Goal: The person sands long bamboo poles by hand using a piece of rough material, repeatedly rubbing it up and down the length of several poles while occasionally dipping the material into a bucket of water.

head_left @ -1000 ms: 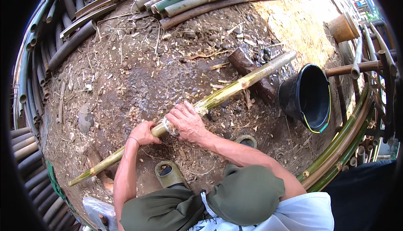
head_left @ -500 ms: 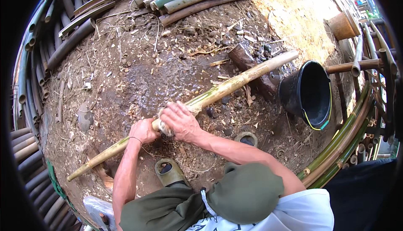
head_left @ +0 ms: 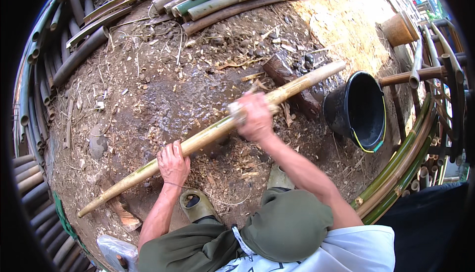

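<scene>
Bamboo pole [head_left: 210, 137] slanting mostly left of the black bucket [head_left: 340, 111], left hand [head_left: 173, 164] clasping it farther from the bucket, right hand [head_left: 257, 116] clutching a pale wad [head_left: 238, 113] against it nearer, apparently mid-scrub, any further stroke calling for a steady left hold!

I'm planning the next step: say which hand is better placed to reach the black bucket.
Right, probably: the right hand, holding a pale wad on the bamboo pole, is nearer the bucket; the left hand touches the pole farther away.
</scene>
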Tool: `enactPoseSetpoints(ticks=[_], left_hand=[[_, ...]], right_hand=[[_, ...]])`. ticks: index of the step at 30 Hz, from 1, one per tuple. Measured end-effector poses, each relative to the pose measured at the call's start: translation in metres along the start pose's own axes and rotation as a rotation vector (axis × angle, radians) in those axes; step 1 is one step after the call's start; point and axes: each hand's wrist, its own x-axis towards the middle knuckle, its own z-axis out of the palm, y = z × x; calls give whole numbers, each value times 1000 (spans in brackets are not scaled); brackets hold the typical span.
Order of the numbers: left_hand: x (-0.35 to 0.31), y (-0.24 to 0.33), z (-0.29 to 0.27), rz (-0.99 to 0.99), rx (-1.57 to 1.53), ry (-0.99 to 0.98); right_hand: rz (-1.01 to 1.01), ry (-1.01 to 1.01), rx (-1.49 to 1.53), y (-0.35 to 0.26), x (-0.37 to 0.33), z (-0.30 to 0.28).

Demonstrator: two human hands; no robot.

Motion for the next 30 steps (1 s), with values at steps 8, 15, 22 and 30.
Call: enactPoseSetpoints(ticks=[8,15,22,30], left_hand=[[69,-35,-41,-143,-418,-882],[83,-51,-22,-251,-814,-1113],[10,10,-37,-10,-37,-287],[32,-5,-7,-18,-132,-207]], right_hand=[[-71,137,20,38,1,-15],[50,158,-116,69,14,-21],[-298,-25,241,-75,-10,30],[45,168,-228,187,15,-83]])
